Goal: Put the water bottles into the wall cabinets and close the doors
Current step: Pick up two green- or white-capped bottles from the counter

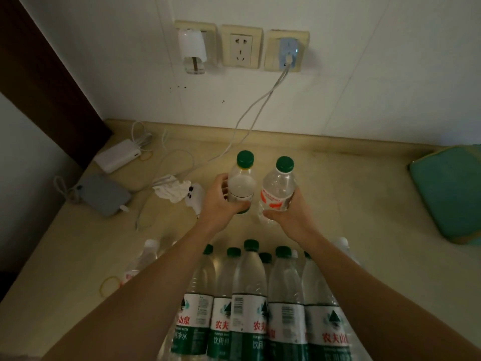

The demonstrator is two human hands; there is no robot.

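I observe my left hand (221,198) with its grip curled round a green-capped bottle with a white label (241,181), held upright above the tabletop (351,204). My right hand (289,212) has its grip wrapped round a green-capped bottle with a red label (278,188), tilted slightly left, just beside the first. A cluster of water bottles (250,295) stands near me, below both forearms. Chargers and cables lie left.
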